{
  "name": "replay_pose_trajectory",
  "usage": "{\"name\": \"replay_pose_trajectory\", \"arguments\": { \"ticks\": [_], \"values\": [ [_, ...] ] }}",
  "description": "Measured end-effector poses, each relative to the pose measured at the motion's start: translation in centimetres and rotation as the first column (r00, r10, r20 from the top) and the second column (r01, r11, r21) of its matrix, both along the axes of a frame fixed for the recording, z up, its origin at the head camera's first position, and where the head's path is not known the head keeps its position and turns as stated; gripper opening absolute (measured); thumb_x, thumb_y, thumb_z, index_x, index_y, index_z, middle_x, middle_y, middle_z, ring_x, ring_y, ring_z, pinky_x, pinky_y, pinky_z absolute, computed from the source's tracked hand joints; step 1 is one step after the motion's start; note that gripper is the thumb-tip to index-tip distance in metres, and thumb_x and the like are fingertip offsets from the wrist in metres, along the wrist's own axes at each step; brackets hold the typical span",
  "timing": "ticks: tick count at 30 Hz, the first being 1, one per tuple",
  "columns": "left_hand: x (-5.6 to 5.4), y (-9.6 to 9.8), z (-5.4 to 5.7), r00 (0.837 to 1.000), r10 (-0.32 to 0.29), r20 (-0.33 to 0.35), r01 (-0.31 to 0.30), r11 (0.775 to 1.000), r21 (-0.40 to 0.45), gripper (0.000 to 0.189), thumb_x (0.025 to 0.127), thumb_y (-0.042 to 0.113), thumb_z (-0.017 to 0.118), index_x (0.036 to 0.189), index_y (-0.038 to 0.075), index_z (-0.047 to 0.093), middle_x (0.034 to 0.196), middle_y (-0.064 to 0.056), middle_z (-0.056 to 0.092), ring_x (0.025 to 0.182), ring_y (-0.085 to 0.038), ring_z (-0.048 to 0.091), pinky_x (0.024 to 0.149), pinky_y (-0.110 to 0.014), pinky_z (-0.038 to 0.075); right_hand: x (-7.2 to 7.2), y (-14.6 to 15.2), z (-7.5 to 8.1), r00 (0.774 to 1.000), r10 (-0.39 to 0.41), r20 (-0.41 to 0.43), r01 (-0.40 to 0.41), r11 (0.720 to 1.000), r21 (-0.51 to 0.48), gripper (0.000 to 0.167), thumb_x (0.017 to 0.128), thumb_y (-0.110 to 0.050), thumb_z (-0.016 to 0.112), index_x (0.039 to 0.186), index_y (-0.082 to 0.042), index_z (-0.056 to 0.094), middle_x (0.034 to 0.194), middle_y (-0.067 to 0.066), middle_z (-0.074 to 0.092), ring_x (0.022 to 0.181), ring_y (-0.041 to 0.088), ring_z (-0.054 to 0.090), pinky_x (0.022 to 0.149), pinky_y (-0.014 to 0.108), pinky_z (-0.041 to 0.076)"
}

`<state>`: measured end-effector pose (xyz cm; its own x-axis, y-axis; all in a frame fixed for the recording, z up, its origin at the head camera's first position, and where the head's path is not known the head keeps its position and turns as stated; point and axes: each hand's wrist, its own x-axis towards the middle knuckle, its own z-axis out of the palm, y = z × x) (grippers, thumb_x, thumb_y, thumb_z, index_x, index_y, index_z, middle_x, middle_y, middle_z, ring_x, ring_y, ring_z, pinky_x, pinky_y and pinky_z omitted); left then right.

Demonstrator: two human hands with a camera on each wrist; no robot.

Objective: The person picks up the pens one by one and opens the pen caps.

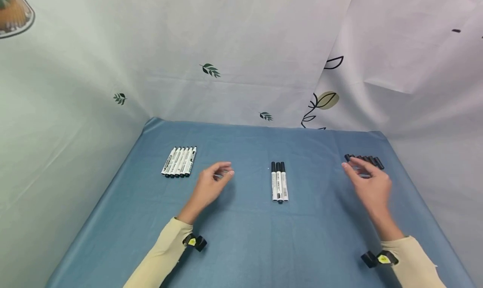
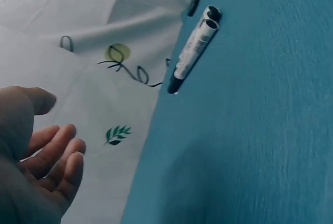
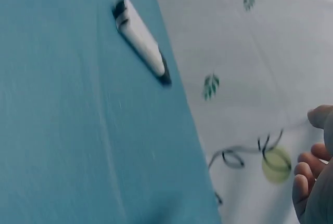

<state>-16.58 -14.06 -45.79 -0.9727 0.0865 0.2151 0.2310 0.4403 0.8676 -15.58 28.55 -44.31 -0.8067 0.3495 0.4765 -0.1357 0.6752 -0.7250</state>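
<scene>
My left hand (image 1: 213, 181) hovers over the blue cloth with fingers loosely bent and nothing in them; the left wrist view shows its thumb apart from the fingers (image 2: 73, 169). Between the hands lie three white markers (image 1: 279, 187) side by side, their black caps facing away. My right hand (image 1: 371, 185) hangs at the far right, fingertips overlapping a row of loose black marker caps (image 1: 378, 163) in the head view. In the right wrist view its curved fingers (image 3: 304, 169) show nothing between them and the thumb. The hand partly hides the caps.
Several uncapped white markers (image 1: 179, 162) lie in a neat row at the left. A blue cloth (image 1: 241, 246) covers the table. White sheets with printed leaves (image 1: 241, 91) hang behind and at both sides.
</scene>
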Motion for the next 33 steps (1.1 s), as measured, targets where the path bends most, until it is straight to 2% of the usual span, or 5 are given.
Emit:
{"name": "replay_pose_trajectory", "arguments": {
  "ticks": [3, 9, 15, 23, 33],
  "values": [
    [-0.6, 1.2, -0.4, 0.999, -0.046, 0.013, 0.046, 0.997, -0.067, 0.034, 0.1, 0.027, 0.07, 0.129, 0.009, 0.069, 0.113, -0.002, 0.073, 0.1, -0.016, 0.067, 0.085, -0.035, 0.055, 1.0, -1.7, 0.1, 0.998, 0.053, 0.016, -0.053, 0.998, 0.014, 0.031, 0.089, -0.025, 0.082, 0.116, -0.011, 0.078, 0.104, 0.009, 0.076, 0.08, -0.012, 0.056, 0.071, 0.004, 0.042],
    [-1.5, 4.4, -1.3, 0.993, -0.106, 0.056, 0.112, 0.987, -0.112, 0.036, 0.099, 0.028, 0.07, 0.127, 0.005, 0.069, 0.113, -0.005, 0.073, 0.098, -0.02, 0.069, 0.084, -0.038, 0.057, 2.7, -4.2, -0.4, 0.988, 0.148, 0.055, -0.149, 0.988, 0.028, 0.03, 0.086, -0.018, 0.084, 0.114, -0.009, 0.079, 0.102, 0.008, 0.077, 0.079, -0.01, 0.056, 0.07, 0.006, 0.042],
    [-2.4, 7.5, -2.6, 0.991, -0.08, 0.11, 0.092, 0.99, -0.106, 0.037, 0.097, 0.031, 0.073, 0.123, 0.005, 0.072, 0.109, -0.004, 0.075, 0.094, -0.018, 0.069, 0.082, -0.034, 0.057, 4.0, -6.3, -0.9, 0.976, 0.194, 0.102, -0.198, 0.98, 0.03, 0.03, 0.084, -0.018, 0.086, 0.112, -0.01, 0.079, 0.101, 0.005, 0.077, 0.077, -0.006, 0.058, 0.067, 0.008, 0.044],
    [-2.6, 10.4, -3.9, 0.989, -0.038, 0.145, 0.057, 0.991, -0.124, 0.038, 0.092, 0.036, 0.078, 0.117, 0.008, 0.074, 0.105, -0.002, 0.075, 0.092, -0.016, 0.068, 0.082, -0.033, 0.055, 5.0, -7.9, -1.4, 0.961, 0.246, 0.123, -0.246, 0.969, -0.015, 0.032, 0.08, -0.015, 0.089, 0.111, -0.01, 0.08, 0.101, 0.002, 0.077, 0.078, -0.002, 0.062, 0.067, 0.01, 0.048],
    [-2.6, 12.1, -4.5, 0.993, -0.018, 0.113, 0.048, 0.96, -0.276, 0.042, 0.085, 0.037, 0.085, 0.114, 0.01, 0.073, 0.103, -0.003, 0.073, 0.095, -0.021, 0.067, 0.082, -0.036, 0.053, 5.1, -8.4, -1.7, 0.95, 0.296, 0.098, -0.296, 0.955, -0.009, 0.033, 0.079, -0.013, 0.09, 0.111, -0.011, 0.08, 0.103, 0.001, 0.077, 0.08, 0.0, 0.063, 0.067, 0.012, 0.049]
  ]
}}
